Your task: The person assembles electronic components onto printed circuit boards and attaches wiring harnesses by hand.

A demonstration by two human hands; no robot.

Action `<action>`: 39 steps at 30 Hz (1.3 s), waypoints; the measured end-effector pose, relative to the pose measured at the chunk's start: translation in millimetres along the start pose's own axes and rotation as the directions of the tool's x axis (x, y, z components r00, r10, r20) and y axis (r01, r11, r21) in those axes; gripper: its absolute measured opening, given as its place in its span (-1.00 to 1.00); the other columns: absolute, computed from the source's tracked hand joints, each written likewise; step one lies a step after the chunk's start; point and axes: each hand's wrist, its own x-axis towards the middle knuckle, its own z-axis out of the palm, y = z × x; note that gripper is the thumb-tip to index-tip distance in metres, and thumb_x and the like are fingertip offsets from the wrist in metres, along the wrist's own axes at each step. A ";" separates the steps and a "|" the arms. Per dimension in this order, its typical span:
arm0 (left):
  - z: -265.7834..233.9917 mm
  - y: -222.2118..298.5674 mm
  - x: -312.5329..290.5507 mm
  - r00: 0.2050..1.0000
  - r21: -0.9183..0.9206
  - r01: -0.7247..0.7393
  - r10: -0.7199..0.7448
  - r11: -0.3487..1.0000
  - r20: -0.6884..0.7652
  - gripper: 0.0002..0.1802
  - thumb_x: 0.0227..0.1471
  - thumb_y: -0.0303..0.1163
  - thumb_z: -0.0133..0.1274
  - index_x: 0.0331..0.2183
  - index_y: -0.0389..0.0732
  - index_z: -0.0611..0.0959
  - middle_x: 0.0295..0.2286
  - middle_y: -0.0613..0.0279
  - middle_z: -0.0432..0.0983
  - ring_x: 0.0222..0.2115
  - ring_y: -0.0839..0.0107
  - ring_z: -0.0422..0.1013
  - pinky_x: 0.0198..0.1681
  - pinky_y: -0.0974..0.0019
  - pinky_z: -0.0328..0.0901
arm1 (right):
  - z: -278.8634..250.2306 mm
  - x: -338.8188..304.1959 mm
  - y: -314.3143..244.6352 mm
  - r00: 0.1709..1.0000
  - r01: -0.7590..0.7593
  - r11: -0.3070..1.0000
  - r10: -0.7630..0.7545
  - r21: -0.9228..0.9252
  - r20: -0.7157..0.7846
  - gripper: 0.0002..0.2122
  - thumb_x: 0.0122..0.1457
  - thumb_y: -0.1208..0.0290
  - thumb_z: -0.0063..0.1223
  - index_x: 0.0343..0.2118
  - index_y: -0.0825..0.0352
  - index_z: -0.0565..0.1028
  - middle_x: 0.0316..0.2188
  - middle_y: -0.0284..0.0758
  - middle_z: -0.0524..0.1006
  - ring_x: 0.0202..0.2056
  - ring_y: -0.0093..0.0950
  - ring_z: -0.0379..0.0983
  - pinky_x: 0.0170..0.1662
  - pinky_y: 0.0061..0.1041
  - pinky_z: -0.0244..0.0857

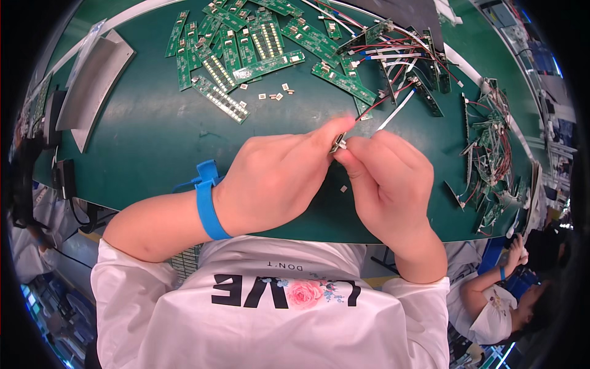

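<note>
My left hand, with a blue strap on its wrist, is closed around a small circuit board. Only the board's end, with a metal part on it, shows past the fingers. Against that end, my right hand pinches a small white part between thumb and forefinger. A red wire and a white flat cable run up from behind my fingers; where they attach is hidden. One tiny loose piece lies on the green mat below my hands.
Beyond my hands lie many green circuit boards and several tiny loose parts. Wired boards pile up at the far right and right edge. A grey metal tray stands left; another person sits at right.
</note>
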 end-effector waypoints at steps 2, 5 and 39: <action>0.8 4.3 0.7 0.999 -0.016 -0.035 0.034 0.999 -0.038 -0.46 -0.09 -0.65 -0.03 0.02 -0.31 0.37 -0.44 0.04 0.53 -0.48 0.11 0.49 -0.44 0.23 0.35 | -0.6 -1.4 -0.4 1.000 -0.024 0.996 0.024 0.085 0.002 -0.95 -0.06 0.52 0.13 -0.52 0.28 0.49 -0.63 -0.34 0.41 -0.56 -0.30 0.42 -0.54 -0.44 0.29; -1.4 10.7 9.8 0.999 0.005 0.011 -0.011 1.000 0.037 -0.49 -0.10 -0.67 -0.02 -0.01 -0.34 0.41 -0.51 0.03 0.50 -0.53 0.10 0.47 -0.48 0.23 0.32 | -1.2 -1.7 10.0 1.000 -0.017 0.993 0.017 0.118 0.008 -0.96 -0.04 0.48 0.13 -0.52 0.26 0.49 -0.61 -0.32 0.44 -0.55 -0.32 0.44 -0.53 -0.41 0.30; -32.3 2.3 34.5 0.922 -0.406 0.261 -0.351 0.876 -0.163 -0.84 -0.06 -0.52 0.16 -0.35 -0.36 0.65 -0.44 0.23 0.59 -0.42 0.56 0.50 -0.34 0.49 0.40 | -1.2 5.3 8.8 0.959 -0.260 0.859 0.284 0.440 0.012 -0.56 0.02 0.30 0.22 -0.10 0.44 0.37 -0.24 -0.18 0.45 -0.21 -0.35 0.42 -0.16 -0.42 0.32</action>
